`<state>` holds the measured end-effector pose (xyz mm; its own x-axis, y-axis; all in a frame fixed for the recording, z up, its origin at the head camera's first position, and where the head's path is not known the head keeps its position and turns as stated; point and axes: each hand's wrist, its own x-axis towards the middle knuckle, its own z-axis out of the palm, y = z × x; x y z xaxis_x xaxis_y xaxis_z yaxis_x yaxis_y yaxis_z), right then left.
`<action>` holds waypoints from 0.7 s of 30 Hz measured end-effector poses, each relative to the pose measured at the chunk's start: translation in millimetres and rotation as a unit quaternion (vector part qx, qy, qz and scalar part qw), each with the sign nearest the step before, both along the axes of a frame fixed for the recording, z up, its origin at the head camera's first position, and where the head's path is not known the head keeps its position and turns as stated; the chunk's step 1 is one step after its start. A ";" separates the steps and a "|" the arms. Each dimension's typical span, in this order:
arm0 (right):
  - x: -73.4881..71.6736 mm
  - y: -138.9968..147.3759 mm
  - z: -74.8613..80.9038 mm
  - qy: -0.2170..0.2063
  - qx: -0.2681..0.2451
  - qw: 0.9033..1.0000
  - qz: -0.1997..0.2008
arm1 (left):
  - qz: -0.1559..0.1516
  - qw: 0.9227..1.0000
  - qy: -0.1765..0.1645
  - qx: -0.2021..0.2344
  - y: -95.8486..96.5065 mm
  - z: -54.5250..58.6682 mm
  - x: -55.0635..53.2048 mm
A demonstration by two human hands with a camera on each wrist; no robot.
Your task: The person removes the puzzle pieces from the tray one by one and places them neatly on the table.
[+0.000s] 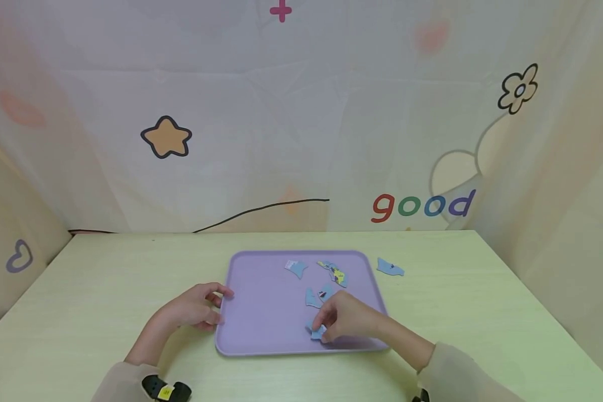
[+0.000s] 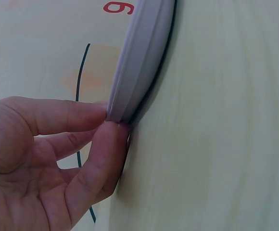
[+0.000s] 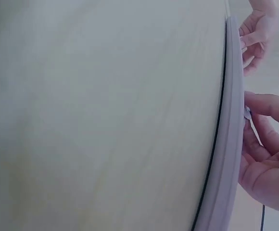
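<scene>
A purple tray (image 1: 266, 304) lies on the table, with several blue jigsaw puzzle pieces on its right half. My right hand (image 1: 349, 317) is over the tray's front part, thumb and fingers pinching a small light-blue puzzle piece (image 1: 318, 333). In the right wrist view, a sliver of that piece (image 3: 247, 113) shows between the fingertips. Fingers and thumb of my left hand (image 1: 197, 307) grip the tray's left edge; the left wrist view has them at the tray's rim (image 2: 142, 62). Just beyond the right hand, two blue pieces (image 1: 311, 298) lie close together, partly hidden by it.
Farther back on the tray are a blue-and-white piece (image 1: 296, 268) and a curved blue-and-yellow section (image 1: 338, 274). One blue piece (image 1: 390, 267) lies on the table (image 1: 442, 296) right of the tray. A printed cloth (image 1: 281, 139) hangs behind the table.
</scene>
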<state>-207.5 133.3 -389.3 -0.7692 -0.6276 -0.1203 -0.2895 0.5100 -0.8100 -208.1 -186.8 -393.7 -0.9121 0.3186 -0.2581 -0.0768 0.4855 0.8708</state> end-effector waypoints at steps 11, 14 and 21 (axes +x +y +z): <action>-9.5 21.3 6.3 -0.038 -0.023 0.998 -0.054 | 0.004 1.000 -0.003 0.010 0.8 2.0 -0.5; -13.6 32.3 6.9 -0.034 -0.036 0.997 -0.058 | -0.001 1.000 -0.003 0.011 0.4 1.8 0.1; -21.6 61.9 9.9 -0.026 -0.035 0.994 -0.105 | 0.003 1.000 -0.001 0.009 -0.4 1.2 0.2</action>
